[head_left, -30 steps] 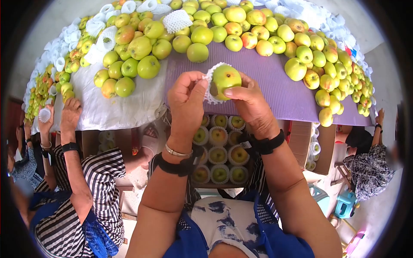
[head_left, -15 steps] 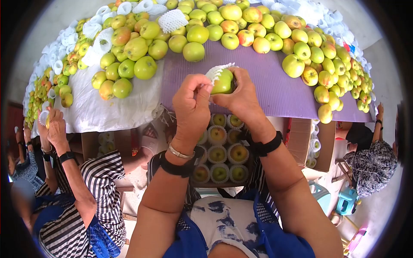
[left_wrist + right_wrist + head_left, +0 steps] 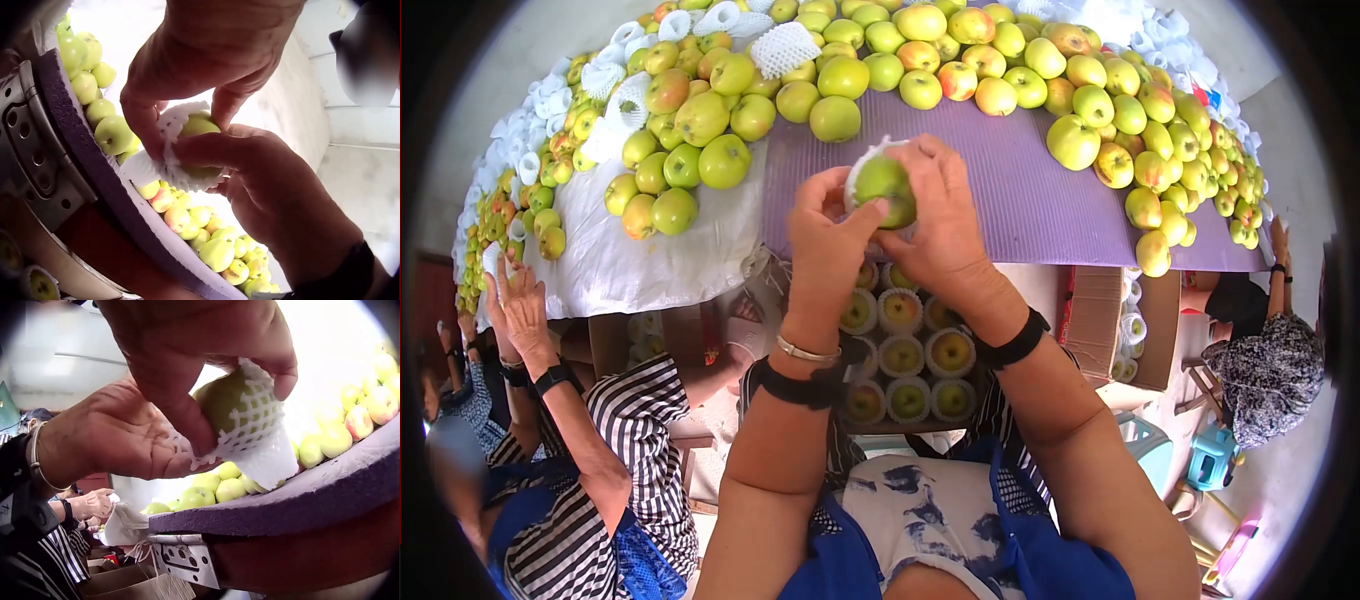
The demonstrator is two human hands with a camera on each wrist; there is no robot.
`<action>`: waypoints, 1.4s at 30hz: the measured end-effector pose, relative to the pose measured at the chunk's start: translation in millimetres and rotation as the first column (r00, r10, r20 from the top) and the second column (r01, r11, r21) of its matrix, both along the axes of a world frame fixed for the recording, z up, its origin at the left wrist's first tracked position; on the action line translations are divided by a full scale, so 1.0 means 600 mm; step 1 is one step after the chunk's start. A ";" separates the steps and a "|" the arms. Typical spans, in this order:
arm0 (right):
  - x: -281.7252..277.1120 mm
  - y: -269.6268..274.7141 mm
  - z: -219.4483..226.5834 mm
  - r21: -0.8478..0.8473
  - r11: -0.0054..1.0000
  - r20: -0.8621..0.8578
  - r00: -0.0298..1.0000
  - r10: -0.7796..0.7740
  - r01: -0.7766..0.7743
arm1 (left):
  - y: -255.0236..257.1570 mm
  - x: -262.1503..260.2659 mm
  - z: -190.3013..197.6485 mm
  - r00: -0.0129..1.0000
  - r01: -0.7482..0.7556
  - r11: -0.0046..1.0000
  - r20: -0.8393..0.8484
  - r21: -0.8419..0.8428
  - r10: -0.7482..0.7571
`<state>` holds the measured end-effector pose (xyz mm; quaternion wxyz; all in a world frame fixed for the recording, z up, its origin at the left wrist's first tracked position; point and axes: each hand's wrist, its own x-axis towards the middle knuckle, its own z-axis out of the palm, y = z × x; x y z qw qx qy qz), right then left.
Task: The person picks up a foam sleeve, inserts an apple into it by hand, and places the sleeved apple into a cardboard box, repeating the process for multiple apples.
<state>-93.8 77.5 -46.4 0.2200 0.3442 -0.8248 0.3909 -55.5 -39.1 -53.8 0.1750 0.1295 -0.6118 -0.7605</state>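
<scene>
Both hands meet around one green apple (image 3: 884, 190) partly inside a white foam net sleeve (image 3: 259, 428). My left hand (image 3: 830, 225) holds the netted side, its thumb on the apple and its fingers at the net's edge. From the other side my right hand (image 3: 945, 205) grips the apple, with fingers over its top and thumb below. In the right wrist view the net covers one side of the fruit and its loose end sticks out past it. The left wrist view shows green skin (image 3: 201, 125) bare at the net's mouth.
Loose apples (image 3: 700, 120) are heaped along the far side of the table, whose purple ridged cover (image 3: 1020, 190) lies before me. Foam nets (image 3: 785, 50) lie among them. Below my hands stands a box of netted apples (image 3: 902, 355). Another person's hands (image 3: 525, 310) work at the left.
My right hand has turned over, from thumb on the apple's face to fingers over its top. The apple has turned and moved slightly left, and the net now sits around its far left side.
</scene>
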 end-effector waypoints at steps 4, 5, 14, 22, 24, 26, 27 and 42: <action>-0.023 0.019 -0.008 -0.547 0.837 0.435 0.853 0.289 -0.004 | -0.026 0.000 0.003 0.999 0.037 0.974 0.009 0.225 -0.040; -0.026 0.021 -0.014 -0.565 0.824 0.496 0.814 0.303 0.037 | -0.027 -0.003 -0.003 0.999 0.036 0.964 -0.009 0.265 -0.035; -0.025 0.021 -0.004 -0.598 0.776 0.683 0.635 0.360 0.203 | -0.010 -0.001 0.006 1.000 -0.026 0.976 -0.006 0.216 0.027; -0.008 0.029 0.017 -0.372 0.928 0.568 0.797 0.206 0.025 | -0.023 -0.002 -0.005 0.996 -0.052 0.978 -0.081 -0.201 0.037; -0.014 0.028 0.025 -0.267 0.963 0.414 0.900 0.138 -0.024 | -0.025 0.001 -0.004 0.996 -0.025 0.886 -0.086 -0.464 -0.016; -0.023 0.037 0.012 -0.295 0.940 0.557 0.768 0.315 -0.172 | -0.020 0.006 0.000 0.992 0.026 0.828 -0.085 -0.561 -0.089; -0.027 0.042 0.006 -0.319 0.917 0.618 0.681 0.393 -0.240 | -0.019 0.007 0.003 0.989 0.051 0.793 -0.081 -0.607 -0.126; -0.033 0.042 0.014 -0.587 0.803 0.720 0.522 0.458 0.105 | 0.000 0.009 -0.012 0.983 -0.003 0.906 -0.167 -0.423 -0.075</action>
